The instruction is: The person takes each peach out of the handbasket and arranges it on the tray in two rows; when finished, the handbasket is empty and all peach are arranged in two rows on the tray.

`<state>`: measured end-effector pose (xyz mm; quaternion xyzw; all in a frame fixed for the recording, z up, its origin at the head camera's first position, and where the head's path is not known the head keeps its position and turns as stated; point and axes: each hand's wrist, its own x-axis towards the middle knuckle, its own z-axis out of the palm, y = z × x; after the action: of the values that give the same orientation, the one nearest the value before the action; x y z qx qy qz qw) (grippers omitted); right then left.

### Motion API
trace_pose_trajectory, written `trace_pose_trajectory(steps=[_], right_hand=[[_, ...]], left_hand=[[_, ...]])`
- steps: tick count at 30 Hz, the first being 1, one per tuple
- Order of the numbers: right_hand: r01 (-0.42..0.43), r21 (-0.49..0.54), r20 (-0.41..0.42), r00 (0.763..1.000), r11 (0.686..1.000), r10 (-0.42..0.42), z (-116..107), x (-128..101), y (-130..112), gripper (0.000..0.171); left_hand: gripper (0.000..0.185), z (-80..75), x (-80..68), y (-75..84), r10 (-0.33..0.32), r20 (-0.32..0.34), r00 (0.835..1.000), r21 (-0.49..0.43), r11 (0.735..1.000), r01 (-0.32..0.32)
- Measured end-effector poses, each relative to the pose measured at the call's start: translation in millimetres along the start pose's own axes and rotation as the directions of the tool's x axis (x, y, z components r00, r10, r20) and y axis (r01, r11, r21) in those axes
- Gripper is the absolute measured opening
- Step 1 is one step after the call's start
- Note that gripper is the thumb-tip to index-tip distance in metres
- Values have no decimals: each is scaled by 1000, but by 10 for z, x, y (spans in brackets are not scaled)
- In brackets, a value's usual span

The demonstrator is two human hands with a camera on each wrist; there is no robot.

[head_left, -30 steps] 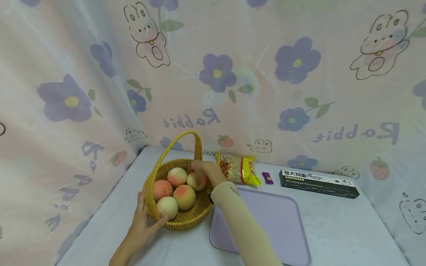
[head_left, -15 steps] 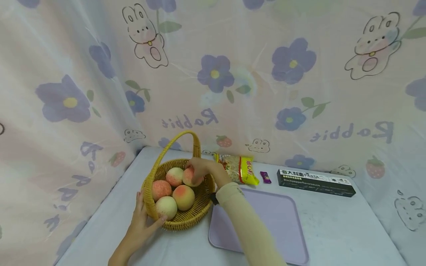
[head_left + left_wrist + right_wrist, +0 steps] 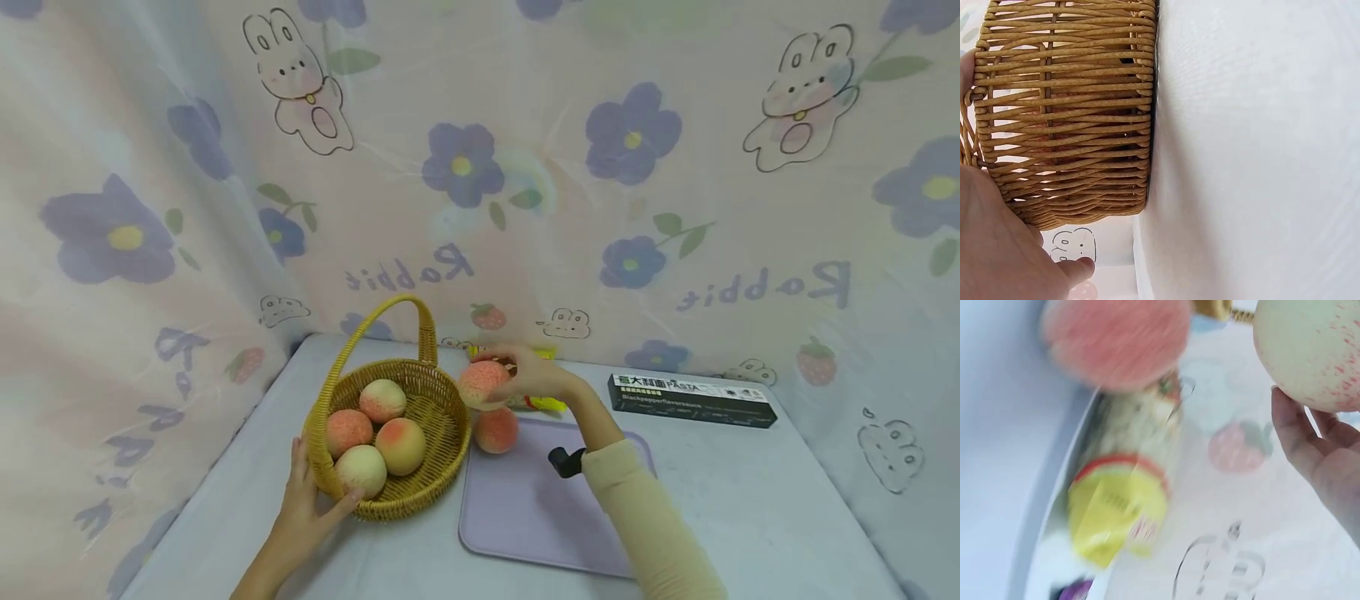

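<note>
A woven basket with a tall handle holds several peaches. My left hand grips its near rim, the thumb over the edge. In the left wrist view the palm lies against the basket wall. My right hand holds one peach in the air just right of the basket, over the far left corner of the purple tray. Another peach lies on that tray below it. The right wrist view shows the held peach against my fingers.
A yellow snack bag lies behind my right hand, seen blurred as the snack bag in the right wrist view. A long black pasta box lies at the back right. Flower-print cloth walls close in the table's left and back.
My right hand has lifted a peach out of the basket and carried it right, over the tray. A second peach now lies on the tray. The left hand stays on the basket.
</note>
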<state>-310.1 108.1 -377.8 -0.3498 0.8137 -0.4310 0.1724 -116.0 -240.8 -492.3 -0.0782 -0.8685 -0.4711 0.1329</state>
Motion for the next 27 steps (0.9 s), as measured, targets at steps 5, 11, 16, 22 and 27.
trace_pose_trajectory(steps=[5,11,16,22,27], right_hand=[[-59,9,-42,997,998,59,-136,-356,252,64],[-106,-4,-64,992,994,105,-163,-635,549,61],[-191,-12,-52,980,981,191,-109,-806,801,61],[-227,-28,-51,973,974,225,-54,-876,937,60],[-246,-25,-55,968,969,244,-30,-904,974,62]], left_hand=[[94,-26,-23,1,-22,4,1000,19,1000,22],[93,-35,-34,-30,-16,-4,1000,31,999,16],[93,-42,-32,-27,-18,0,1000,26,999,18],[93,-28,-22,-21,-19,12,1000,9,1000,19],[94,-5,-8,-17,-13,19,1000,4,1000,12]])
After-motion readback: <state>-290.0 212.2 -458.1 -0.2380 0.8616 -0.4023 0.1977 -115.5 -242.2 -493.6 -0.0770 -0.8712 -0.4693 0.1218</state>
